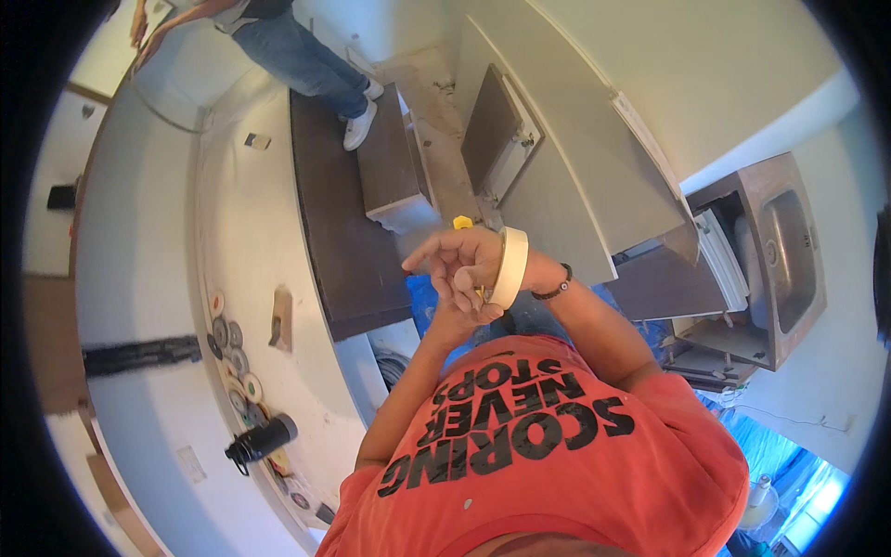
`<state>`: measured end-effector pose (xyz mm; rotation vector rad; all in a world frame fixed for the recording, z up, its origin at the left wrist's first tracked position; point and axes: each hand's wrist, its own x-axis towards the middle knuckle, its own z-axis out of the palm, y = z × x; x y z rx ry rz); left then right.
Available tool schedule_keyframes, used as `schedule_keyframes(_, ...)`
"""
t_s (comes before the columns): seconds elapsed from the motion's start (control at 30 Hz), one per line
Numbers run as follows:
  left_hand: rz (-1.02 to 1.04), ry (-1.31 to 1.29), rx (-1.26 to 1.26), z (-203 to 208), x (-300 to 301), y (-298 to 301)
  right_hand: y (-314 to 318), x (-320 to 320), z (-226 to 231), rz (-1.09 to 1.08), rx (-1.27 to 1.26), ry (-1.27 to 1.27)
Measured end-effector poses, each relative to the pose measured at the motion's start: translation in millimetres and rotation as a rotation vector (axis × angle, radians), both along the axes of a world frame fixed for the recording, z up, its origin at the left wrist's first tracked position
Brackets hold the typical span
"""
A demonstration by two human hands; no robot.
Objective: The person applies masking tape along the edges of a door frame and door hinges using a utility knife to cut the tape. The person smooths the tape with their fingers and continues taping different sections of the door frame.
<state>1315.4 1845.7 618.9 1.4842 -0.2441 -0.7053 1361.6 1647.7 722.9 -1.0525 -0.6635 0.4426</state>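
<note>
My two hands meet in front of my chest. A roll of cream masking tape (512,269) hangs around my right hand (464,258) at the wrist, beside a dark bracelet (554,282). The right index finger stretches left, and its other fingers are loosely bent and apart. Just beneath it, my left hand (457,314) has its fingers closed, partly hidden by the right hand. Between the hands shows a small yellowish bit (481,291), too small to name. Beyond them lies a small yellow object (463,222).
Another person (311,60) in jeans stands at the upper left by dark boards (339,213). The white worktop (316,390) holds several round discs (237,360) and a black bottle (263,443). At right are a loose sink unit (796,251) and large leaning panels (557,176).
</note>
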Motion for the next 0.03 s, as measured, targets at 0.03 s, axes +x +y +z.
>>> schedule_keyframes(0.03, 0.021, 0.034, -0.073, 0.2, 19.4, -6.0, -3.5, 24.3, -4.4, 0.045, 0.100, 0.031)
